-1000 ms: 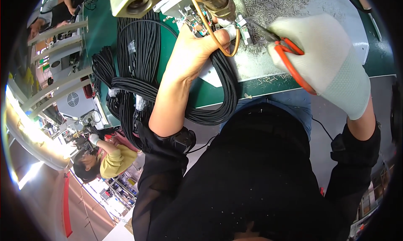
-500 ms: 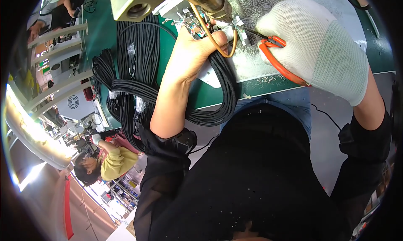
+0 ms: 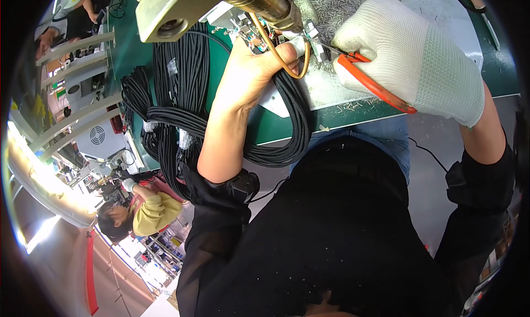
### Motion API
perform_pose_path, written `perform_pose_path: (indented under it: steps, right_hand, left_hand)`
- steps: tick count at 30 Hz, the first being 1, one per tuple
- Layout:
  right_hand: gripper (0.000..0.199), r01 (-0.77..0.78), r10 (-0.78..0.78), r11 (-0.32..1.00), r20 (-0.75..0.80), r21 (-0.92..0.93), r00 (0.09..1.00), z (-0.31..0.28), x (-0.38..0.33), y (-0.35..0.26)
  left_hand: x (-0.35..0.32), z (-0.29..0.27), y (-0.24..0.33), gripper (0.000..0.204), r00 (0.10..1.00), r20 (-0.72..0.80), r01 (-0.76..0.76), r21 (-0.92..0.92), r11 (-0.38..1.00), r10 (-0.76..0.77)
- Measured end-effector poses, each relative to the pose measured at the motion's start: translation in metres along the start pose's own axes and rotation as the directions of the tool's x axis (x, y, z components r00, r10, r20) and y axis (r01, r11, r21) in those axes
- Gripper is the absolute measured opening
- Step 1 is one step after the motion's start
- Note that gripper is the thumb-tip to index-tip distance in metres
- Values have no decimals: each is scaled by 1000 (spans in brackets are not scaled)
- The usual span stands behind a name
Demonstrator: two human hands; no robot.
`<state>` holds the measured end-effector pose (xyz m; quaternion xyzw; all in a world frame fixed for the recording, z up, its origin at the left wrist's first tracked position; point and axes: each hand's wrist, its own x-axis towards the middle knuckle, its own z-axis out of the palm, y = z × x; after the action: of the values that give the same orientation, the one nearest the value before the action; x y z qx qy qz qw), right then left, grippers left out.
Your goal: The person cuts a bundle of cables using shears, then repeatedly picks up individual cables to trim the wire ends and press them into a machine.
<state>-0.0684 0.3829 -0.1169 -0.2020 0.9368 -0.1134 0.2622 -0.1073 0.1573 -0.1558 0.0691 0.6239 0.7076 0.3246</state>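
My left hand (image 3: 251, 71) is bare and pinches the end of a black cable (image 3: 295, 123) with a small white connector (image 3: 301, 43) at its tip. A thin yellow wire (image 3: 287, 68) loops past my thumb. My right hand (image 3: 411, 54) wears a white knit glove and grips orange-handled cutters (image 3: 370, 79), whose blades point left at the connector. Both hands work over a grey mat (image 3: 342, 90) strewn with wire clippings on a green table (image 3: 287, 132). The cable runs down off the table's front edge in a loop.
A bundle of black cables (image 3: 176, 101) lies on the table left of my forearm. A brass-coloured metal fixture (image 3: 182, 10) hangs at the top. Shelving (image 3: 77, 79) stands far left. Another person in a yellow top (image 3: 146, 212) is at lower left.
My right hand with the cutters has moved left toward the connector held in my left hand. The left hand has stayed almost still.
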Motion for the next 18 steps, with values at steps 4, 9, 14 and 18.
perform_pose_path:
  steps: [4,9,14,18]
  right_hand:
    - [24,369,-152,891,-592,264,792,25,-24,14]
    - [23,-128,222,638,-23,760,975,-17,-23,-5]
    - [13,505,-138,755,-652,418,746,16,2,12]
    - [14,602,-536,614,-830,-511,-158,41,66,34]
  left_hand:
    - [0,0,0,19,1000,-17,4,20,1000,-3]
    - [-1,3,5,17,999,-47,4,50,999,-2]
    - [0,5,15,15,1000,-22,10,178,984,-6]
    - [4,4,13,17,997,18,74,20,997,-75]
